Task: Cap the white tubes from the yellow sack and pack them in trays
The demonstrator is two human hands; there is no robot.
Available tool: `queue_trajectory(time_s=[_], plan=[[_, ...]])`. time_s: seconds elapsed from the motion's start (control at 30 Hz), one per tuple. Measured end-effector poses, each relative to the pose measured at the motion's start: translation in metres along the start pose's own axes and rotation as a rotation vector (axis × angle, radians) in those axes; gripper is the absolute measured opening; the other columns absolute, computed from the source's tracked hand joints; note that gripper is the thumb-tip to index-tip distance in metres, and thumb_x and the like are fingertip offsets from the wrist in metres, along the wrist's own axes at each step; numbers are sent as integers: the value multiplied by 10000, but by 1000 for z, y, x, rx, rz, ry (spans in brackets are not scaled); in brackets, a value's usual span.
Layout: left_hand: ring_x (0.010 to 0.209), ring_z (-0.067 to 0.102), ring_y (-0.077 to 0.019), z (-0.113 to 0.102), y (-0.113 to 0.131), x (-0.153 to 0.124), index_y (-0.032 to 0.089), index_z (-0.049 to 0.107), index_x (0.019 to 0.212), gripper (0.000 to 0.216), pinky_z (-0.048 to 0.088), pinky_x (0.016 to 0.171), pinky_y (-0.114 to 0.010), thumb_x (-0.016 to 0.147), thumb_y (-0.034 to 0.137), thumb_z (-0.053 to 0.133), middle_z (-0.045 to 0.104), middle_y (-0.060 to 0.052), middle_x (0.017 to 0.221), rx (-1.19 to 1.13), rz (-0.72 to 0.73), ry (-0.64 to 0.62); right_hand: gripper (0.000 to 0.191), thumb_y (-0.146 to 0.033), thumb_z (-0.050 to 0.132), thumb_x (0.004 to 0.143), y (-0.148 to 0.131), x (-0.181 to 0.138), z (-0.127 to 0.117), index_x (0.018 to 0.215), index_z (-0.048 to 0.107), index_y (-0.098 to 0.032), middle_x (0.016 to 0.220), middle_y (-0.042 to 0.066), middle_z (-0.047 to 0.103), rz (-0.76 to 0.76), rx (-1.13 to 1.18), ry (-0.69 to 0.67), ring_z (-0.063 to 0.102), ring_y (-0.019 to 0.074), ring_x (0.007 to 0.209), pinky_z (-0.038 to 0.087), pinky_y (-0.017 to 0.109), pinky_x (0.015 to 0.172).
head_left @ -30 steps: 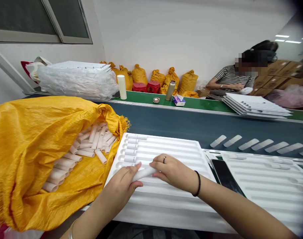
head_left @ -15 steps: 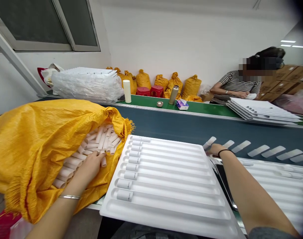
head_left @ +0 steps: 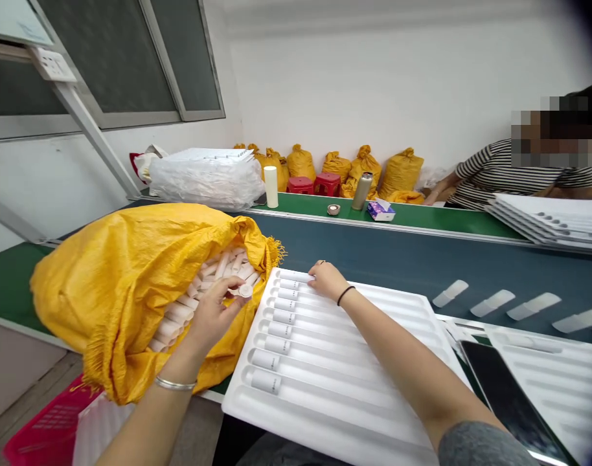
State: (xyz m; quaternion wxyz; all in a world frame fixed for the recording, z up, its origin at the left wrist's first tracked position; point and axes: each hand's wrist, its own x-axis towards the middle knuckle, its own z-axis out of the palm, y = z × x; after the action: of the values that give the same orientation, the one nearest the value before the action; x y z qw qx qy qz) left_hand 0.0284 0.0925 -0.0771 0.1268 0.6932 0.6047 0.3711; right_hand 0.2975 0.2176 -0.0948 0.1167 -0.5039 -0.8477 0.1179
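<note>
My left hand pinches a short white tube, its round end facing me, at the mouth of a yellow woven sack. Inside the sack lie many loose white tubes. On my lap and the table edge rests a white grooved foam tray. Short labelled tubes lie at the left ends of its grooves. My right hand is at the farthest groove, fingers closed at the right end of a white tube lying there. Its fingertips are partly hidden.
Several translucent pieces lie on the dark belt to the right. A black flat device sits beside another white tray. Across the belt are a flask, a tissue pack, stacked trays and a person in a striped shirt.
My right hand has moved left from the translucent pieces to the tray's farthest groove. My left hand has lifted a tube from the sack's mouth. The view has swung left.
</note>
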Motion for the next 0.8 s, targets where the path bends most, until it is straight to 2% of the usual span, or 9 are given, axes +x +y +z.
queue_trajectory(time_s=[0.1, 0.17, 0.2, 0.27, 0.37, 0.47, 0.57, 0.67, 0.8], plan=[[974, 608, -192, 4, 21, -19, 166, 540, 1045, 290, 500, 872, -335, 838, 364, 589, 620, -90, 1077, -369, -47, 68, 211, -191, 598, 835, -9, -19, -11, 997, 657, -70, 1072, 185, 637, -23, 27, 51, 595, 242, 994, 443, 368, 901], [950, 617, -192, 8, 31, -27, 160, 538, 1042, 276, 501, 873, -349, 835, 329, 606, 633, -87, 1032, -588, -86, 44, 281, -227, 529, 890, -18, -40, -20, 1135, 612, -118, 1097, 137, 644, -87, 80, 53, 609, 198, 949, 466, 316, 861], [945, 616, -191, 9, 35, -29, 161, 543, 1056, 271, 498, 873, -350, 844, 321, 595, 636, -85, 1024, -603, -81, -3, 304, -256, 491, 919, -24, -52, -23, 1189, 583, -151, 1115, 107, 645, -144, 151, 45, 615, 171, 923, 482, 288, 829], [994, 594, -202, 10, 43, -31, 172, 563, 1107, 276, 473, 905, -359, 868, 310, 563, 632, -88, 1062, -481, -15, -113, 327, -300, 434, 955, -35, -73, -30, 1242, 545, -191, 1141, 75, 639, -276, 369, 45, 619, 140, 888, 506, 257, 766], [1070, 558, -206, 9, 54, -32, 220, 553, 1205, 317, 439, 937, -346, 900, 297, 508, 615, -71, 1139, -251, 119, -226, 317, -281, 422, 962, -44, -95, -40, 1242, 545, -195, 1083, 86, 640, -418, 590, 134, 609, 153, 897, 509, 299, 785], [1036, 582, -189, 9, 65, -32, 240, 520, 1253, 340, 456, 898, -310, 919, 282, 473, 627, -55, 1140, -185, 186, -313, 320, -203, 439, 944, -45, -108, -53, 1242, 555, -195, 1031, 100, 618, -510, 465, 203, 586, 171, 932, 495, 337, 827], [1020, 597, -185, 9, 73, -33, 240, 526, 1250, 339, 466, 890, -297, 916, 274, 480, 639, -50, 1137, -150, 239, -368, 332, -172, 435, 936, -44, -117, -64, 1245, 552, -201, 1017, 102, 605, -613, 323, 196, 579, 175, 928, 504, 333, 807], [1019, 600, -176, 11, 77, -35, 217, 508, 1263, 362, 472, 888, -278, 903, 252, 510, 637, -59, 1146, -122, 298, -297, 325, -181, 443, 935, -45, -124, -67, 1246, 533, -204, 1017, 100, 621, -597, 315, 228, 585, 187, 958, 508, 342, 818], [949, 594, -187, 15, 82, -39, 196, 358, 1399, 520, 484, 848, -303, 899, 166, 500, 642, -83, 1075, 13, 481, -136, 262, -252, 470, 939, -46, -128, -62, 1181, 559, -205, 1003, 84, 664, -421, 432, 190, 614, 184, 895, 513, 333, 797]])
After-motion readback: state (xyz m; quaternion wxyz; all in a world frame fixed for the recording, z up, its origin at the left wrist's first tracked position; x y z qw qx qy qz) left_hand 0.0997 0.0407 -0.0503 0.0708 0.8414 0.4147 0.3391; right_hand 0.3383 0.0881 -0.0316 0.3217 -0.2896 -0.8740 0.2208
